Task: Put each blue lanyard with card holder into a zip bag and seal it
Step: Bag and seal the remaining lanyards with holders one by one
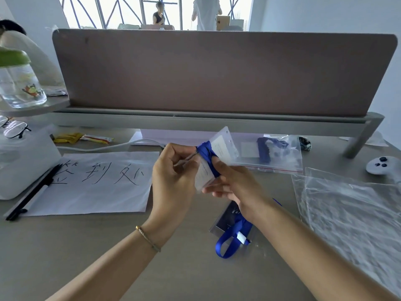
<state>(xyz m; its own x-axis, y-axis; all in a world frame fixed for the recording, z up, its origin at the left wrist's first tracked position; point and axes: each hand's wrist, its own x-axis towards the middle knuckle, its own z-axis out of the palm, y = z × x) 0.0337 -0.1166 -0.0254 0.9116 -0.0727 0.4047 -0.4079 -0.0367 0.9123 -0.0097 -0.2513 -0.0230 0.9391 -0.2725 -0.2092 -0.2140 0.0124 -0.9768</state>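
Clearly light, stiff card holder (213, 157) wound in soft, slippery blue lanyard (206, 152), raised between left hand (173, 170) pinching its metal clip (186, 160) and right hand (230, 181) gripping holder's lower edge: best held there.

I held a clear card holder (217, 157) up off the counter (108, 257), tilted, with its blue lanyard (207, 152) wound around its middle. A second holder (227, 216), dark-faced, lay flat below with its blue ribbon (230, 240) looped loose. Farther back, a zip bag (271, 153) lay flat with a lanyard and card inside, seemingly sealed. Empty bags (351, 213) were stacked at right.
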